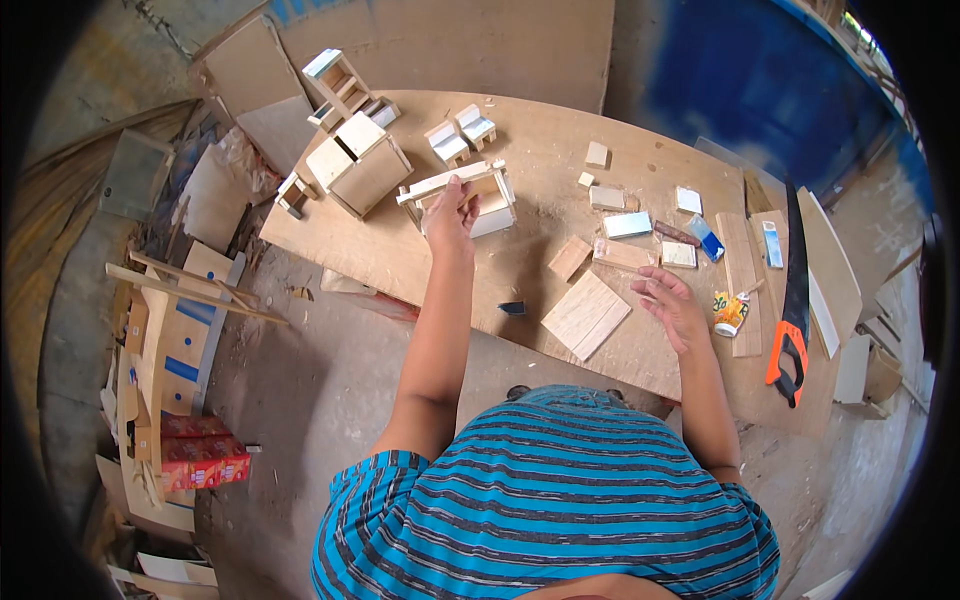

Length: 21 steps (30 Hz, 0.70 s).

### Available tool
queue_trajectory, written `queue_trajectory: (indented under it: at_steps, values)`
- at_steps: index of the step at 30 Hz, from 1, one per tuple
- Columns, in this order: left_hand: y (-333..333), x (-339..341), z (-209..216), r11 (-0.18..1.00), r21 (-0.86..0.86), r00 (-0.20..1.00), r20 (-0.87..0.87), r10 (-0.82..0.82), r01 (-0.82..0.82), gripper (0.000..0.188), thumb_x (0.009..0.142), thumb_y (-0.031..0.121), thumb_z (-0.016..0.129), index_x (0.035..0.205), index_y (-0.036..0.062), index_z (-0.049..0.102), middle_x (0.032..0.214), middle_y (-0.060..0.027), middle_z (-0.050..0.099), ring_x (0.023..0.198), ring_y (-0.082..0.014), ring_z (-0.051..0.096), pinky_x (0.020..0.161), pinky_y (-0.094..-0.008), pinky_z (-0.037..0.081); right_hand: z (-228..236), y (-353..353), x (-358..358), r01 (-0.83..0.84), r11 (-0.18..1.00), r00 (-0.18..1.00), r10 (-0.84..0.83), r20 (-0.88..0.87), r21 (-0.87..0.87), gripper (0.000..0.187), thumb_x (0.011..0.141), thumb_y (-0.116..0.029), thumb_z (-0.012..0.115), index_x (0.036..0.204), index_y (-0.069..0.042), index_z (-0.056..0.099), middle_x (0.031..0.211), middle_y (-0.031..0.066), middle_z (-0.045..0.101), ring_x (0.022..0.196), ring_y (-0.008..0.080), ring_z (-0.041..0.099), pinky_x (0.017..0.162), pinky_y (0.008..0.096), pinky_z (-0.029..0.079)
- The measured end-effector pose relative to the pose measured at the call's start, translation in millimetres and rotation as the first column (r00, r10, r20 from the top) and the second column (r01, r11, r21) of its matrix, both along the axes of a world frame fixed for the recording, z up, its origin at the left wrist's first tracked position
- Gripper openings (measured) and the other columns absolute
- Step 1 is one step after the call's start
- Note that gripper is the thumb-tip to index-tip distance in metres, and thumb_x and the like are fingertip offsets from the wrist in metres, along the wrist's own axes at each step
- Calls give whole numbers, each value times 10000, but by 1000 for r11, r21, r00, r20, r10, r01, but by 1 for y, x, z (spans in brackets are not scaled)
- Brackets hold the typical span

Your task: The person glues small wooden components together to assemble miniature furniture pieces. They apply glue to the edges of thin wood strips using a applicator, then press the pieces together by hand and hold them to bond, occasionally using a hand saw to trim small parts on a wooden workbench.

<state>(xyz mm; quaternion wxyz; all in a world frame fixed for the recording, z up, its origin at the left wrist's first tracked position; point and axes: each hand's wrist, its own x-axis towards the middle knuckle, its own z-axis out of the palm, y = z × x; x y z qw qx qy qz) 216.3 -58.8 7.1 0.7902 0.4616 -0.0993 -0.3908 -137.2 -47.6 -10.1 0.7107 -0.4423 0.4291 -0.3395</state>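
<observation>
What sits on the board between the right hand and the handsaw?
In the head view, a small glue tube lies between the right hand and the handsaw, resting against a narrow wood strip.

A small glue tube (731, 314) with a yellow, green and white label lay on the tabletop (520, 270) just beside the right hand (676, 312), its nozzle tilted up to the right. Farther back, a small blue and white packet (706, 238) lay among the wood offcuts. On the floor at the left stood red cardboard boxes (203, 452) with yellow markings, stacked beside wooden scraps.
</observation>
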Motion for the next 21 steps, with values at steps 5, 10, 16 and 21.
queue_trajectory:
  at_steps: [5, 10, 16, 21]
  values:
    - [3, 2, 0, 1000, 6, 1000, 14, 0, 0, 287, 842, 262, 704, 950, 5, 636, 871, -58, 652, 690, -162, 627, 609, -234, 488, -2, -2, -1, -1, 1000, 1000, 1, 9, -12, 300, 894, -212, 604, 1165, -87, 585, 1025, 43, 657, 988, 100, 572, 864, 265, 403]
    - [4, 2, 1, 1000, 2, 1000, 13, 5, -5, 310, 841, 264, 706, 947, -18, 630, 860, -69, 647, 679, -161, 626, 585, -225, 487, -1, -3, 1, 1, 1000, 1000, -1, 0, -11, 299, 896, -211, 602, 1166, -84, 585, 1029, 41, 655, 987, 101, 573, 865, 266, 405]
    - [4, 1, 5, 1000, -7, 1000, 0, -8, 8, 329, 843, 261, 703, 975, -28, 621, 870, -79, 647, 677, -166, 626, 580, -222, 491, -1, -2, 1, 15, 1000, 1000, -15, -2, -20, 299, 896, -212, 602, 1163, -78, 585, 1032, 41, 654, 989, 104, 573, 868, 270, 402]
    - [3, 2, 5, 1000, -22, 1000, 1, -19, 19, 322, 849, 266, 694, 976, -21, 625, 861, -83, 660, 674, -166, 628, 580, -220, 496, 1, 0, 2, 16, 1000, 1000, -16, 4, -16, 296, 896, -210, 600, 1162, -81, 584, 1044, 49, 650, 999, 110, 572, 872, 273, 400]
